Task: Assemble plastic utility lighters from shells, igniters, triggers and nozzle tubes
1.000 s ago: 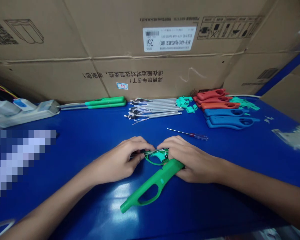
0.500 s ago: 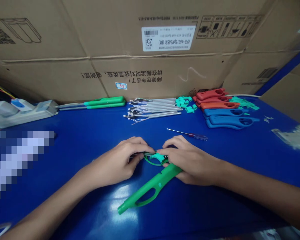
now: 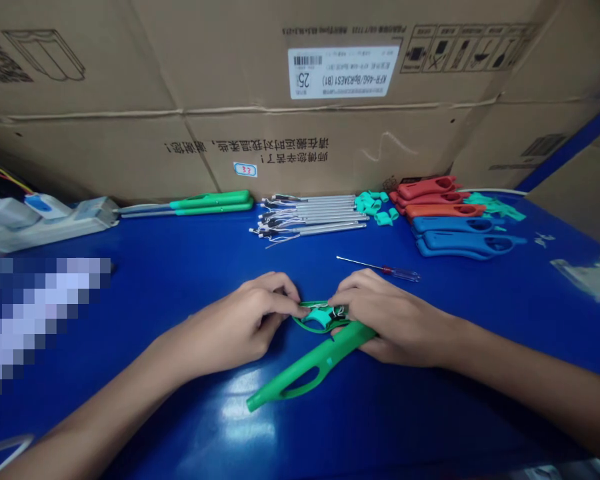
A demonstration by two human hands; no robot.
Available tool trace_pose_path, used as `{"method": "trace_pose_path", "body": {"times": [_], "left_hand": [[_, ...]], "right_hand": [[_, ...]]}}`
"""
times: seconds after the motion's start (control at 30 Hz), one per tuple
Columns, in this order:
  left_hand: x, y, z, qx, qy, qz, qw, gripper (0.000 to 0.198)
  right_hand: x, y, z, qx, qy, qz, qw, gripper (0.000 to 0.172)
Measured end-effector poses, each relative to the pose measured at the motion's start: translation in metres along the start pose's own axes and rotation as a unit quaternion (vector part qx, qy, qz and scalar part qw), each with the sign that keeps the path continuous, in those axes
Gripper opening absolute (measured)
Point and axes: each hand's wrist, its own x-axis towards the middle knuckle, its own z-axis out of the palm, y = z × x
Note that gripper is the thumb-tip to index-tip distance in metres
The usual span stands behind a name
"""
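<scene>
Both hands meet over a green plastic lighter shell lying slantwise on the blue table. My left hand pinches a thin metal tube end and wires at the shell's open half, fingers curled. My right hand is closed over the shell's upper end, fingertips pressing a teal trigger piece and small wires into it. The tube under my left hand is mostly hidden.
Behind the hands lies a small screwdriver. Along the cardboard boxes are metal tubes with wires, teal triggers, red shells, blue shells, finished green lighters and a white device at left.
The green shell has swung slightly, its tail moving right. Both hands stay pinched at the same spot, fingers shifting a little over the trigger piece.
</scene>
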Motion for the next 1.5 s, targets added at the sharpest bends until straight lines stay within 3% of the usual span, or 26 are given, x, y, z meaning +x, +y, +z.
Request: {"method": "trace_pose_path", "body": {"times": [0.33, 0.43, 0.5, 0.6, 0.67, 0.83, 0.93, 1.07, 1.27, 1.5], "left_hand": [[0.001, 0.003, 0.0, 0.013, 0.026, -0.001, 1.0, 0.028], [0.001, 0.002, 0.0, 0.01, 0.024, 0.005, 1.0, 0.03], [0.001, 0.002, 0.0, 0.012, 0.021, 0.005, 1.0, 0.032], [0.001, 0.003, 0.0, 0.013, 0.02, 0.006, 1.0, 0.034], [0.001, 0.003, 0.0, 0.01, 0.024, 0.003, 1.0, 0.034], [0.001, 0.003, 0.001, 0.007, 0.027, -0.001, 1.0, 0.033], [0.001, 0.004, 0.001, 0.01, 0.03, 0.004, 0.999, 0.034], [0.001, 0.005, 0.001, 0.014, 0.037, 0.009, 0.999, 0.036], [0.002, 0.005, 0.003, 0.01, 0.048, 0.018, 0.999, 0.031], [0.0, 0.006, 0.005, 0.009, 0.042, 0.016, 0.999, 0.031]], "right_hand": [[0.003, -0.005, -0.004, -0.019, -0.03, 0.015, 0.999, 0.012], [0.004, -0.005, -0.016, -0.032, -0.024, 0.011, 0.999, 0.01], [0.003, -0.011, -0.028, -0.054, -0.024, 0.056, 0.997, 0.011], [-0.004, -0.032, -0.04, -0.037, -0.106, 0.133, 0.985, 0.019], [-0.012, -0.045, -0.037, -0.034, -0.163, 0.178, 0.97, 0.035], [-0.025, -0.056, -0.028, -0.172, -0.139, 0.195, 0.955, 0.056], [-0.016, -0.052, -0.041, -0.2, -0.132, 0.18, 0.954, 0.049], [0.013, -0.043, -0.046, -0.095, -0.133, 0.159, 0.974, 0.017], [0.036, -0.022, -0.021, -0.005, -0.159, 0.084, 0.984, 0.018], [0.024, -0.013, -0.011, 0.069, -0.084, 0.131, 0.985, 0.017]]}}
